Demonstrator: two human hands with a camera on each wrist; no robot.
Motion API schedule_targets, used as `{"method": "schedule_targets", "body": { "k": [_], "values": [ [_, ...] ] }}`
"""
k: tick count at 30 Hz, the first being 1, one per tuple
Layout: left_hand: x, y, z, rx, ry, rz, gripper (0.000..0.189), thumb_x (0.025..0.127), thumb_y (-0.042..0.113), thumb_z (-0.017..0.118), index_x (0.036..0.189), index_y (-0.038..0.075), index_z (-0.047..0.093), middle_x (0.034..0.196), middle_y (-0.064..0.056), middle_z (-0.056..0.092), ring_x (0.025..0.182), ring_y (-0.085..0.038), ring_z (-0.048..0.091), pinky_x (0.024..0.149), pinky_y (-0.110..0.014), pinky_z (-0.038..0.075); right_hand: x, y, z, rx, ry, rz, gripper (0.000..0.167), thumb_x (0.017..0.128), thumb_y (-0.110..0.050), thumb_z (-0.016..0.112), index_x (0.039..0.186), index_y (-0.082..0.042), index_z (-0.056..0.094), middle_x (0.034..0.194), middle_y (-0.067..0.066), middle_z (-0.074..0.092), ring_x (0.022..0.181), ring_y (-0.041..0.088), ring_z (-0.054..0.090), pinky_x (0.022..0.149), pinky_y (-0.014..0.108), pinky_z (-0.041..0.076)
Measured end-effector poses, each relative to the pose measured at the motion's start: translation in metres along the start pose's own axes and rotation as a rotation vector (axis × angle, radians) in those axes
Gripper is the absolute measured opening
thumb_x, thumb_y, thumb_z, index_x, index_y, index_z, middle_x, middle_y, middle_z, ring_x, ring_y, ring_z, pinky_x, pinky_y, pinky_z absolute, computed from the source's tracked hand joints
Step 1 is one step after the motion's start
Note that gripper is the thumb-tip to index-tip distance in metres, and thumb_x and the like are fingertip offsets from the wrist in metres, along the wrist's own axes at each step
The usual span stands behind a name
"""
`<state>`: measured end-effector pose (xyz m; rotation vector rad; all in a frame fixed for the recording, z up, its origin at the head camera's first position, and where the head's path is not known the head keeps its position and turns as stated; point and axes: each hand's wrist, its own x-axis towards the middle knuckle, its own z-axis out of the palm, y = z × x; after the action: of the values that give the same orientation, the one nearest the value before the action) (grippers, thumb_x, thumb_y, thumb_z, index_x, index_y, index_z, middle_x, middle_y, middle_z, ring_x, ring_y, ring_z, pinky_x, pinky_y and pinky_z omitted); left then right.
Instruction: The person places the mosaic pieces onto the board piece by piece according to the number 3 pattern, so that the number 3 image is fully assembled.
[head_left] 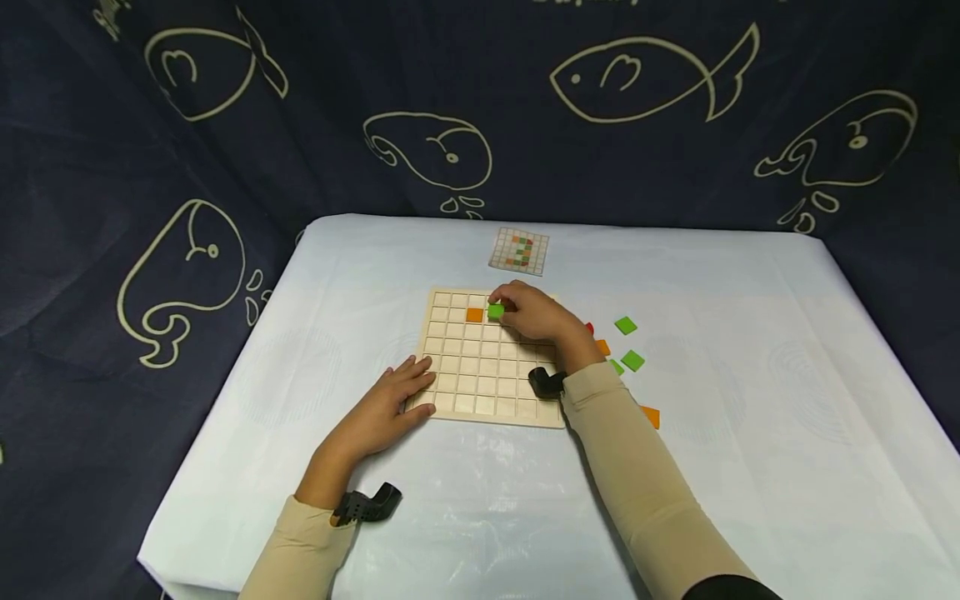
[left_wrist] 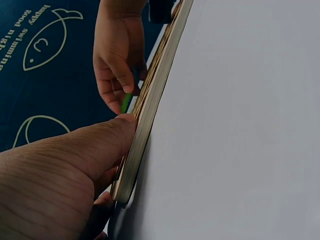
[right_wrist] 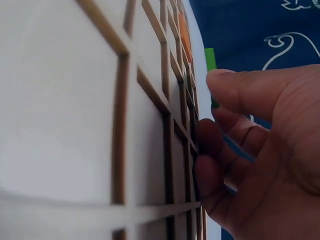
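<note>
Green tile pinched by your right hand, right of orange tile; board contact unclear. Left hand spread, near-left corner.

Right hand: pinches green tile at thumb tip, one end jutting past thumb. Other fingers bent, tips close to gridded board; contact unclear. Orange tile sits in a board cell near the far edge. Beyond that edge, strip of white tabletop, then blue cloth, pale line drawings.
</note>
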<state>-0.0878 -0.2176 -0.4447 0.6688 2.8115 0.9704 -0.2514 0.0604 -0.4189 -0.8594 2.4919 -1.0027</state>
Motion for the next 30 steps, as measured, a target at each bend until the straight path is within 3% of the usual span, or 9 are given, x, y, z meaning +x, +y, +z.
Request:
{"method": "schedule_targets", "body": {
  "k": [9,30],
  "values": [
    [-0.0006,0.0003,-0.0015,-0.010,-0.009,-0.007,0.054,0.097,0.025,0.066,0.142,-0.002,0.052,0.156,-0.013,0.036,0.147,-0.033,0.024,0.116,-0.060,0.016,0.0040,-0.0003,0.0070,-0.064,-0.010,0.043,0.034,0.097,-0.003,0.055,0.131,-0.007,0.060,0.115,0.010,0.055,0.103,0.026,0.051,0.093,0.040,0.044],
    [0.0010,0.0006,0.0002,-0.009,0.006,0.007,0.055,0.096,0.024,0.068,0.141,-0.003,0.053,0.156,-0.015,0.036,0.146,-0.036,0.025,0.115,-0.062,0.016,0.0054,0.0004,0.0074,-0.078,-0.009,0.055,0.034,0.096,-0.003,0.058,0.129,-0.008,0.062,0.115,0.009,0.055,0.102,0.026,0.049,0.093,0.040,0.042]
  ]
}}
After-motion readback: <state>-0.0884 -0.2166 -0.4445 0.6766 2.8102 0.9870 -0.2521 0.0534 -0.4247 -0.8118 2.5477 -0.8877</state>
